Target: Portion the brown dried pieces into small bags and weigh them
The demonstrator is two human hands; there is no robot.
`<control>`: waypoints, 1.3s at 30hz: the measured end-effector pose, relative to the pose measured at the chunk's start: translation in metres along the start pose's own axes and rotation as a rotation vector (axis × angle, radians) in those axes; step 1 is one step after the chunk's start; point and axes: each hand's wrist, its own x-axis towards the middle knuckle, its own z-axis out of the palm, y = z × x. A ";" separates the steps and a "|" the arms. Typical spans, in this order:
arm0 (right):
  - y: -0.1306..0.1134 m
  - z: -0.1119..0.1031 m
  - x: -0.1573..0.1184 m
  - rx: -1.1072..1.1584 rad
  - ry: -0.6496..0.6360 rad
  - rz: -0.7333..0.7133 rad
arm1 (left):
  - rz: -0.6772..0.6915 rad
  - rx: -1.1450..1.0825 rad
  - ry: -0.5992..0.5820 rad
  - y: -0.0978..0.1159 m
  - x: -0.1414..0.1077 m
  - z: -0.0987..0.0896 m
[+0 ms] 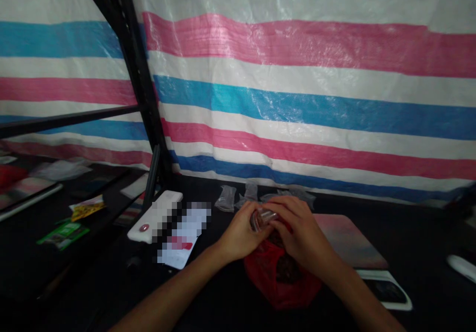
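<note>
Both of my hands meet above a dark table, holding a small clear plastic packet [264,218] between them. My left hand [240,233] grips its left side, and my right hand [297,228] closes over it from the right. Just below them lies a red plastic bag [282,285] with dark contents. Several empty-looking clear plastic packets [226,198] lie in a loose row beyond my hands.
A white power bank [156,215] and a pixelated paper [182,235] lie to the left. On the right are a pink mat [349,237] and a white-edged phone [385,291]. Snack packets [87,208] and a black metal shelf frame [137,74] stand left, before a striped tarp [297,44].
</note>
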 end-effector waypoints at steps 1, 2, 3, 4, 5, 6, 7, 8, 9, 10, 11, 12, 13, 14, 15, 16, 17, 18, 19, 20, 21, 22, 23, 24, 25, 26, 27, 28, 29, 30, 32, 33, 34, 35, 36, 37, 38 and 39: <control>0.000 -0.001 0.000 0.006 -0.002 -0.008 | -0.008 -0.006 0.002 0.000 0.000 0.000; 0.000 -0.002 0.000 0.023 -0.012 -0.002 | -0.020 -0.019 0.004 0.000 0.001 0.000; 0.001 -0.004 0.000 0.044 -0.023 0.017 | -0.031 -0.035 0.008 0.000 0.001 0.000; 0.001 -0.004 0.001 0.063 -0.034 0.043 | -0.039 -0.047 0.012 0.000 0.001 0.000; 0.001 -0.005 0.001 0.074 -0.046 0.067 | -0.043 -0.054 0.017 0.000 0.002 0.000; 0.002 -0.006 0.001 0.074 -0.054 0.085 | -0.045 -0.056 0.023 0.001 0.002 0.000; 0.002 -0.006 0.001 0.064 -0.054 0.093 | -0.046 -0.053 0.028 0.001 0.003 -0.001; 0.003 -0.006 0.001 0.048 -0.050 0.091 | -0.046 -0.048 0.033 0.002 0.003 -0.001; 0.005 -0.007 0.001 0.033 -0.046 0.084 | -0.044 -0.044 0.037 0.004 0.003 -0.002; 0.006 -0.007 0.001 0.022 -0.041 0.077 | -0.043 -0.044 0.042 0.005 0.003 -0.002; 0.008 -0.008 0.001 0.020 -0.035 0.073 | -0.042 -0.049 0.046 0.006 0.003 -0.002; 0.009 -0.009 0.001 0.028 -0.034 0.072 | -0.043 -0.065 0.048 0.006 0.003 -0.001; 0.010 -0.011 0.001 0.044 -0.040 0.077 | -0.050 -0.096 0.048 0.007 0.002 -0.001; 0.011 -0.012 0.001 0.063 -0.050 0.088 | -0.064 -0.137 0.048 0.006 0.002 -0.001; 0.011 -0.014 0.001 0.083 -0.065 0.106 | -0.082 -0.178 0.050 0.006 0.002 -0.001; 0.012 -0.016 0.001 0.101 -0.084 0.132 | -0.099 -0.215 0.057 0.005 0.003 -0.001; 0.012 -0.018 0.000 0.112 -0.112 0.165 | -0.115 -0.241 0.070 0.004 0.003 -0.001; 0.012 -0.020 0.000 0.108 -0.152 0.202 | -0.123 -0.252 0.093 0.003 0.004 -0.002; 0.012 -0.022 0.000 0.076 -0.206 0.239 | -0.125 -0.246 0.123 0.003 0.005 -0.003; 0.012 -0.024 -0.001 0.015 -0.269 0.273 | -0.124 -0.232 0.152 0.002 0.006 -0.005; 0.012 -0.026 -0.001 -0.068 -0.338 0.303 | -0.127 -0.212 0.173 0.002 0.007 -0.006; 0.013 -0.028 -0.002 -0.162 -0.406 0.329 | -0.137 -0.185 0.183 0.003 0.007 -0.007; 0.013 -0.030 -0.002 -0.253 -0.463 0.347 | -0.149 -0.149 0.178 0.003 0.007 -0.008; 0.014 -0.031 -0.003 -0.327 -0.506 0.361 | -0.160 -0.104 0.160 0.004 0.006 -0.008; 0.014 -0.032 -0.003 -0.380 -0.536 0.371 | -0.172 -0.052 0.125 0.006 0.004 -0.009; 0.014 -0.033 -0.003 -0.413 -0.557 0.375 | -0.182 0.000 0.079 0.007 0.002 -0.009; 0.015 -0.033 -0.003 -0.434 -0.568 0.374 | -0.194 0.047 0.022 0.008 0.000 -0.009; 0.015 -0.034 -0.003 -0.447 -0.570 0.368 | -0.209 0.083 -0.041 0.009 -0.002 -0.008; 0.015 -0.034 -0.003 -0.445 -0.567 0.357 | -0.226 0.108 -0.101 0.009 -0.005 -0.008; 0.014 -0.034 -0.003 -0.428 -0.563 0.347 | -0.245 0.119 -0.147 0.009 -0.006 -0.008; 0.012 -0.034 -0.003 -0.351 -0.560 0.338 | -0.262 0.105 -0.180 0.007 -0.007 -0.007; 0.011 -0.034 -0.003 -0.301 -0.564 0.341 | -0.260 0.086 -0.170 0.004 -0.006 -0.006; 0.010 -0.034 -0.003 -0.252 -0.572 0.345 | -0.254 0.062 -0.148 0.002 -0.005 -0.006; 0.009 -0.034 -0.003 -0.216 -0.582 0.354 | -0.245 0.040 -0.119 -0.001 -0.003 -0.006; 0.009 -0.033 -0.003 -0.202 -0.591 0.366 | -0.235 0.029 -0.086 -0.003 -0.001 -0.006; 0.009 -0.033 -0.004 -0.211 -0.597 0.379 | -0.228 0.038 -0.050 -0.004 0.001 -0.008; 0.009 -0.032 -0.004 -0.240 -0.598 0.390 | -0.225 0.072 -0.009 -0.003 0.003 -0.010; 0.010 -0.032 -0.004 -0.281 -0.593 0.402 | -0.229 0.131 0.033 -0.001 0.005 -0.012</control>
